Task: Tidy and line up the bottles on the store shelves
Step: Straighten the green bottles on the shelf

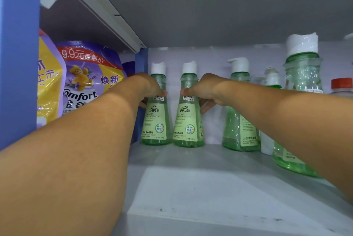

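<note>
Both your forearms are filling the foreground, reaching deep to the back of the grey shelf (191,188). Your left hand (150,87) is curling round the neck of the left green bottle (155,121), thumb showing at the front, and your right hand (202,90) is wrapping the neck of the second green bottle (188,123) the same way. They're standing upright, side by side, bases nearly touching, against the back wall.

These are looking like smooth clear plastic with liquid inside, so I'd expect some heft and a slick surface; the narrow neck where you're holding is the sensible place, with the wide base keeping them steady while sliding.

You're working beside a pump bottle (239,113) to the right, with a taller green bottle (302,75) nearer you under your right forearm and a red-capped bottle (342,85) at the edge. Purple softener pouches (86,75) are sitting left, beyond the blue divider (141,60). That right forearm is passing close to the tall bottle, so a knock seems possible.
</note>
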